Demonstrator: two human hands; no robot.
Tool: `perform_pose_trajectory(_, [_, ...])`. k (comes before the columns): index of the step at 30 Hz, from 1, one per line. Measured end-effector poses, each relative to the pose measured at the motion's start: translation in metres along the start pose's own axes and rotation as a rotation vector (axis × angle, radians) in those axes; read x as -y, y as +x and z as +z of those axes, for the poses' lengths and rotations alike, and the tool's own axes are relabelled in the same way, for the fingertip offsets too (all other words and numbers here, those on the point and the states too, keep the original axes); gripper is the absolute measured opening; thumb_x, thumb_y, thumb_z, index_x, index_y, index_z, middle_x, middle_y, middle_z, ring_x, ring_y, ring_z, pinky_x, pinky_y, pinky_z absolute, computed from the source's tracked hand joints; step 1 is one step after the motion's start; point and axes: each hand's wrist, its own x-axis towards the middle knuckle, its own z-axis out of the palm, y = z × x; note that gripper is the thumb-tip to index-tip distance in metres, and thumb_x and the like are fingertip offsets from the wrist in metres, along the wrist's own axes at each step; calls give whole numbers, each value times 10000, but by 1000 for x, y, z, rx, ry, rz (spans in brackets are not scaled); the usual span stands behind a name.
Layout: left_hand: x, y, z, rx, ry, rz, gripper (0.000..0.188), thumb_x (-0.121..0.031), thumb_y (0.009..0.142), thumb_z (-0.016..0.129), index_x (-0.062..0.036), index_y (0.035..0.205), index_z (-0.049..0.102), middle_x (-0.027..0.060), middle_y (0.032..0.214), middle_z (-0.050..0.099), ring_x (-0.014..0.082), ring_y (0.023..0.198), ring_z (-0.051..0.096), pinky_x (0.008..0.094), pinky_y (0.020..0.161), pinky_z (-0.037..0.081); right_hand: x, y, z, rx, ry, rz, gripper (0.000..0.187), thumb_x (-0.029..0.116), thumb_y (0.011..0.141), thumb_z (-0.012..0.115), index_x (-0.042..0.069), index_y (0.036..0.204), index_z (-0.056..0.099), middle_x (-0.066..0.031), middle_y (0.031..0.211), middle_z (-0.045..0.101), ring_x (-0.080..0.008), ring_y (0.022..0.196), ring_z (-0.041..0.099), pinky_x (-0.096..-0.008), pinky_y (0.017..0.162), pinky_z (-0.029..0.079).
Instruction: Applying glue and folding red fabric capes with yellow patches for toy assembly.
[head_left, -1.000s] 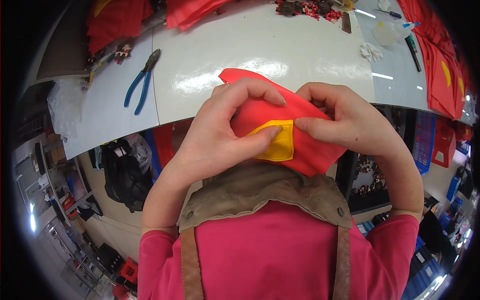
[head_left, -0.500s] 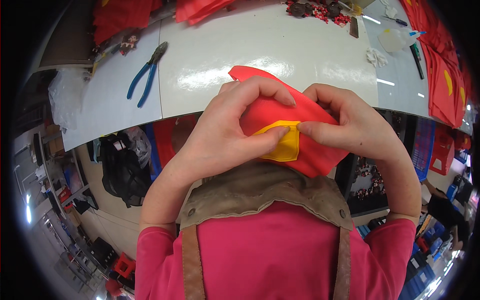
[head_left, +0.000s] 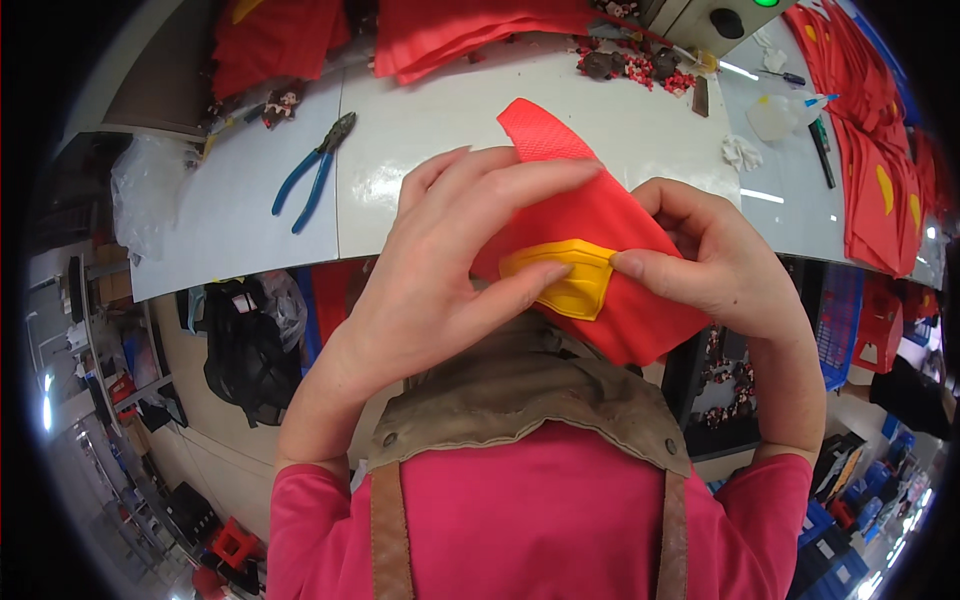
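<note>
A flat red fabric piece point(head_left: 640, 235) with a raised yellow patch point(head_left: 580, 305) is held up in front of my apron. My left hand point(head_left: 430, 250) curves round its left side, the thumb lying on the yellow patch and the index finger reaching across the red cloth above; its other fingertips are partly hidden. At the right, my right hand point(head_left: 715, 260) pinches the fabric, with its thumb at the patch's upper right corner and its fingers behind the cloth. The narrow end of the red piece sticks up beyond my left fingers.
Blue-handled pliers point(head_left: 318, 172) lie on the white table point(head_left: 420, 120). Stacks of red fabric pieces point(head_left: 470, 35) are at the back, and more red pieces point(head_left: 880, 190) hang over the right side. A clear squeeze bottle point(head_left: 778, 117) and crumpled tissue point(head_left: 741, 152) lie at the right.
The red piece has tilted, its narrow end rising and its lower right corner dropping. My left fingers have straightened and spread, with the thumb still on the patch. My right hand keeps its pinch.
</note>
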Motion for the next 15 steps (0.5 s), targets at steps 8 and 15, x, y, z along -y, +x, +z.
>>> perform_pose_trajectory(8, [1, -36, 25, -631, -529, -384, 900, -31, 804, 717, -50, 1513, 165, 182, 1471, 343, 280, 1369, 363, 404, 1107, 317, 6, -6, 1, -121, 200, -219, 260, 133, 901, 683, -2, 1096, 575, -12, 1010, 632, -53, 912, 590, -210, 825, 490])
perform_pose_trajectory(15, [10, -17, 8, -412, -989, -510, 791, -85, 835, 722, 21, 1469, 260, 144, 1408, 452, 215, 1284, 476, 357, 1078, 384, -2, 13, 36, -169, 550, -298, 338, 141, 945, 636, -3, 1219, 498, -62, 1170, 585, -103, 1083, 561, -273, 961, 457])
